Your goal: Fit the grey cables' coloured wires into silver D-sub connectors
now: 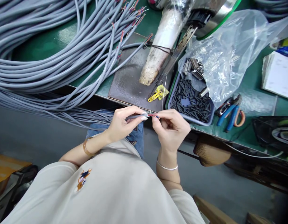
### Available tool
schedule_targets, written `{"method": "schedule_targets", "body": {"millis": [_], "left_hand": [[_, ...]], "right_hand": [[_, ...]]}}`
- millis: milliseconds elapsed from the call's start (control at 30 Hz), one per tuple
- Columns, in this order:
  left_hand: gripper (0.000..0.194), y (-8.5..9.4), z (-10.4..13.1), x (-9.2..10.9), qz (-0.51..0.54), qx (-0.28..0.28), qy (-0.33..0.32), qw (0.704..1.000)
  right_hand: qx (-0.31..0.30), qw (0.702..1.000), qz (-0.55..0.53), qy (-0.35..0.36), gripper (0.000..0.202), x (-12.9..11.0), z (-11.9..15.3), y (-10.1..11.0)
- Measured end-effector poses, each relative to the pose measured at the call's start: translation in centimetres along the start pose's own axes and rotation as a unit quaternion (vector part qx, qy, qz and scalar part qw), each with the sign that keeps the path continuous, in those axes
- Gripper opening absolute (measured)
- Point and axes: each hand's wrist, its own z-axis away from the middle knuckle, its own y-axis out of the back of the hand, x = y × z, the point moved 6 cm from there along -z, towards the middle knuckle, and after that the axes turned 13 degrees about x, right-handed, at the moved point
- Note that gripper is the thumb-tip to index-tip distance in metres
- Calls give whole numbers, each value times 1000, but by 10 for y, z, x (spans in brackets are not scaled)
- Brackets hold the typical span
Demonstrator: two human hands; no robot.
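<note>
Near the table's front edge, my left hand point(124, 123) pinches a grey cable point(134, 117) close to its stripped end. Thin coloured wires point(152, 115), red among them, come out of that end. My right hand point(170, 126) has thumb and forefinger closed on these wires; their tips are partly hidden by the fingers. Just beyond the hands lies a dark board point(127, 84) with a small yellow clip-like piece point(155, 95) on it. Right of that stands a blue tray point(201, 123) of short black tubes point(188, 99) and metal connectors point(196, 67).
A large bundle of grey cables point(52, 65) with stripped ends covers the left of the green table. A white wrapped rod point(161, 42) points toward me. Blue-handled pliers point(232, 116), a clear plastic bag point(230, 53) and a paper stack point(280, 74) lie to the right.
</note>
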Motion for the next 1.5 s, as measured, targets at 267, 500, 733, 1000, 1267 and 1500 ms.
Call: {"method": "schedule_targets", "body": {"millis": [267, 500, 733, 1000, 1267, 1500], "left_hand": [[11, -2, -1, 11, -68, -35, -145, 987], [9, -4, 1, 13, -105, -67, -169, 978], [6, -9, 2, 15, -95, -78, -165, 979], [15, -11, 1, 18, -117, -64, -197, 971], [18, -17, 3, 19, -143, -52, -190, 970], [6, -19, 4, 9, -3, -18, 23, 1000]], "right_hand": [[-34, 996, 23, 82, 12, -1, -3, 3], [-68, 990, 54, 111, 12, -6, -4, 8], [-87, 994, -10, -62, 7, 7, -4, 7], [-82, 979, -69, -174, 10, 20, 2, 1], [-80, 984, -64, -149, 11, 13, 2, 1], [-30, 987, -63, -143, 12, 13, 6, -3]]}}
